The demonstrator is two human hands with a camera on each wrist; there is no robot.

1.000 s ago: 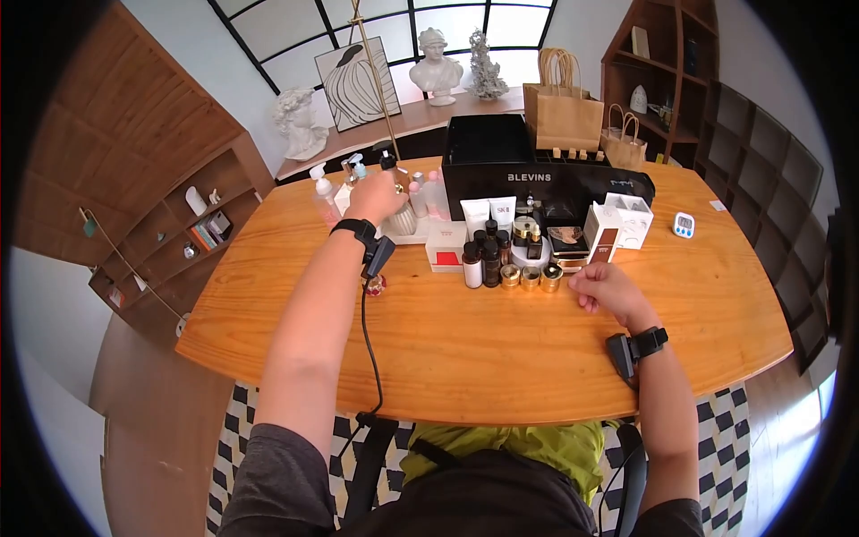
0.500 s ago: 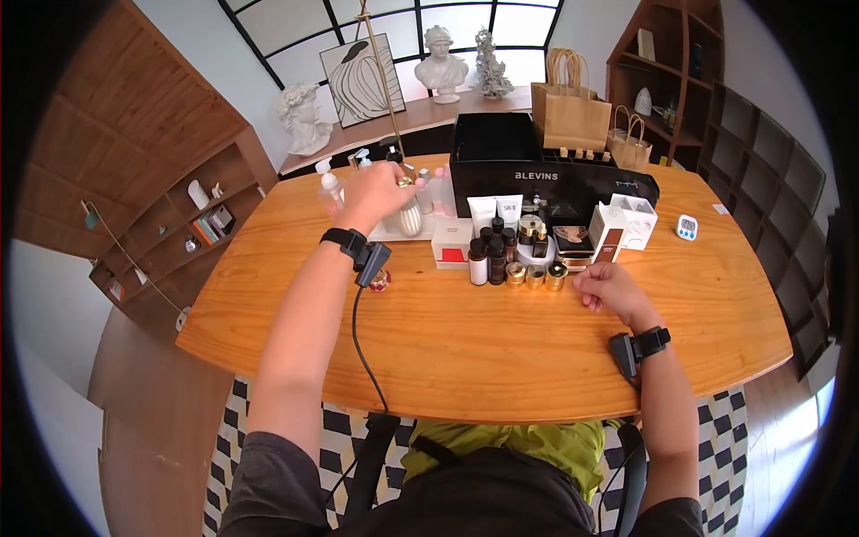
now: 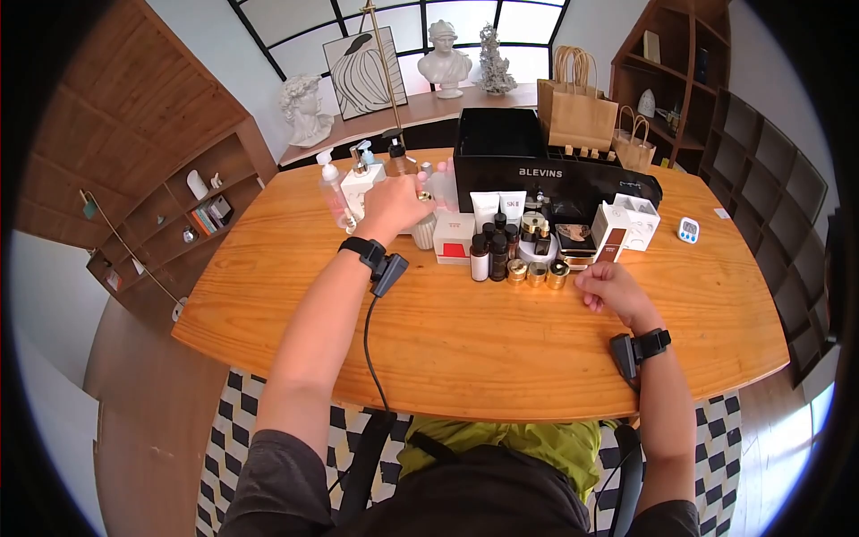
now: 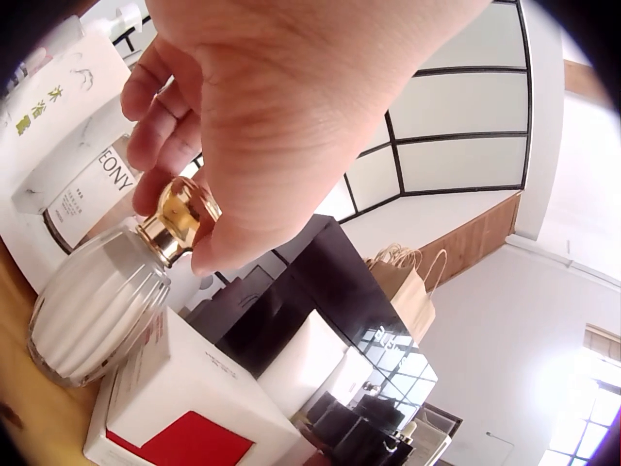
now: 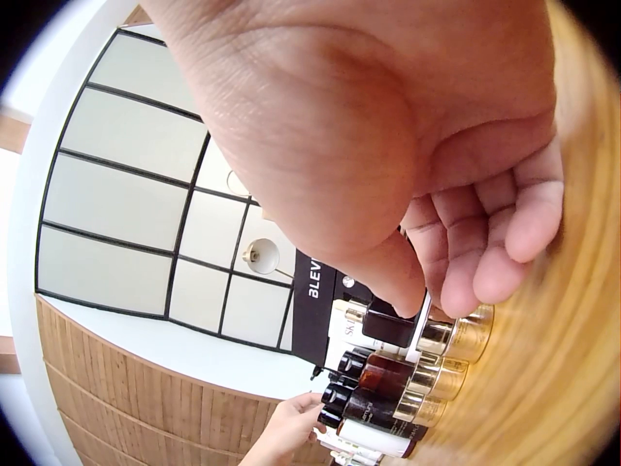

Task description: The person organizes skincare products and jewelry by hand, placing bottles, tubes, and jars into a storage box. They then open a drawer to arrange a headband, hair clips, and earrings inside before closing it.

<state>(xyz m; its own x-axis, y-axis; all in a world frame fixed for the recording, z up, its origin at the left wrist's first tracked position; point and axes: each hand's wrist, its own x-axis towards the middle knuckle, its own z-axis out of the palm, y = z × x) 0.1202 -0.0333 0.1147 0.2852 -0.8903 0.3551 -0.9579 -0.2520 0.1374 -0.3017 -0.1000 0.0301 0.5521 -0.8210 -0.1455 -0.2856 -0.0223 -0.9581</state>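
Observation:
My left hand [image 3: 392, 208] pinches the gold cap [image 4: 178, 221] of a ribbed, clear glass perfume bottle [image 4: 102, 309] between thumb and fingers. The bottle tilts in the left wrist view, its base close over the wooden table. Right beside it stands a white box [image 3: 455, 240] with a red patch. My right hand [image 3: 613, 291] rests on the table with loosely curled fingers and nothing in them. Close to its fingertips are several small gold-capped jars [image 3: 537, 274] and a white-and-brown carton [image 3: 610, 234].
Pump bottles [image 3: 332, 190] and a white box with a printed label [image 4: 73, 116] stand behind my left hand. Dark bottles [image 3: 497, 259] and white tubes [image 3: 484, 208] are grouped before a black BLEVINS case [image 3: 501, 175]. A small timer [image 3: 688, 230] sits at the right.
My left hand has brought the perfume bottle rightward and nearer, up beside the white box with the red patch. The small red ornament is now hidden behind the left wrist. My right hand stays put.

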